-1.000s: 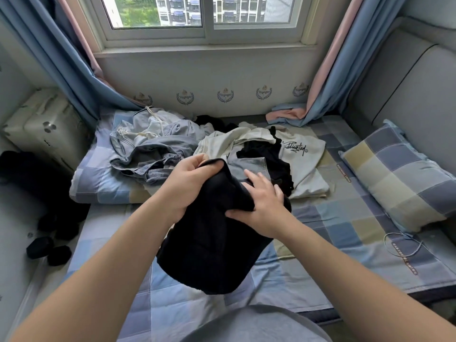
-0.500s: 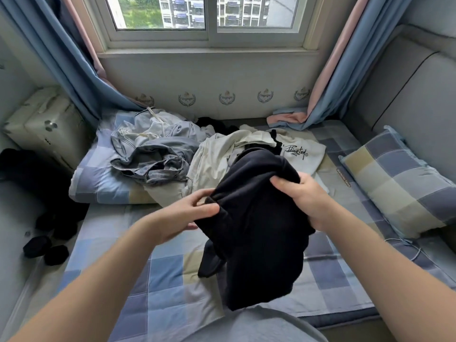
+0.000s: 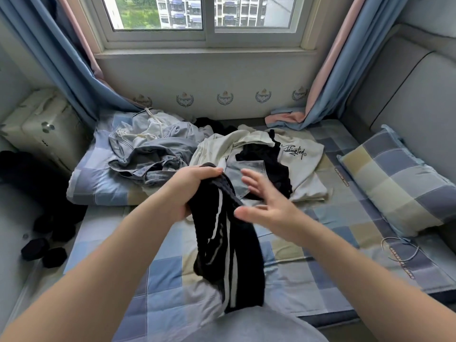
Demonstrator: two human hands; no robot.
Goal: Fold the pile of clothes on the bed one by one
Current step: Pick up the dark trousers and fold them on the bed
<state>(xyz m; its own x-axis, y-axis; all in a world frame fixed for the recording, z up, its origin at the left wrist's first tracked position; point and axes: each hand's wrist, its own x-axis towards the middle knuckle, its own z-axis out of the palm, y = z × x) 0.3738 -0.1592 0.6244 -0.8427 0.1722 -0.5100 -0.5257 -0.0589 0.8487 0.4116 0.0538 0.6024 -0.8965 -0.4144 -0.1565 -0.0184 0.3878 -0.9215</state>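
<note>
Spreading across the view: checked bed (image 3: 320, 262), with the unfolded pile (image 3: 214, 149) heaped at its far side, grey and denim pieces (image 3: 153, 154) to the left, cream printed shirt (image 3: 303, 166) to the right. Nearer, the black white-striped garment (image 3: 229, 243) hangs bunched from the left hand (image 3: 195, 191), its lower end trailing onto the bed by the person's lap. Change: half a second ago both hands gripped it. Now only the left fist holds the top; the right hand (image 3: 266, 203) has let go, fingers spread, just beside the cloth. Reading: a regrip, likely hunting a waistband or edge. Nothing folded in sight yet.
</note>
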